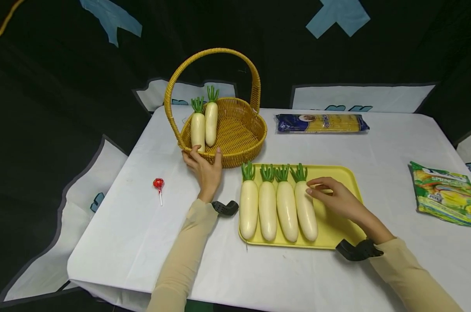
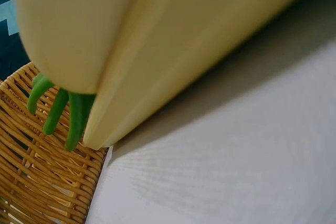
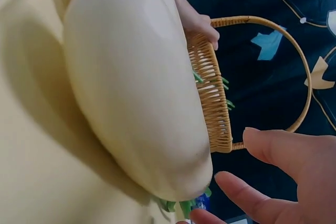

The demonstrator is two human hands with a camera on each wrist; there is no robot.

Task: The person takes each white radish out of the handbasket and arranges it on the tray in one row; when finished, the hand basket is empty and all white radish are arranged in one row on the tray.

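Note:
My left hand (image 1: 206,173) grips the near rim of a wicker basket (image 1: 241,149) with a tall arched handle. Inside the basket, two white radishes (image 1: 211,123) with green stalks lean at its left side. Several more white radishes (image 1: 267,210) lie side by side on a yellow tray (image 1: 337,234), stalks pointing away from me. Over the tray, my right hand (image 1: 334,195) hovers at the upper end of the rightmost radish (image 1: 306,212). In the right wrist view, its thumb and fingers (image 3: 278,150) are spread beside that radish's stalk end.
A red-wrapped lollipop (image 1: 158,186) lies left of my left arm. Behind the tray is a blue and yellow pack of noodles (image 1: 323,123). A green and yellow bag (image 1: 447,195) lies at the right. The white-covered table (image 1: 122,242) backs onto a dark curtain (image 1: 282,52).

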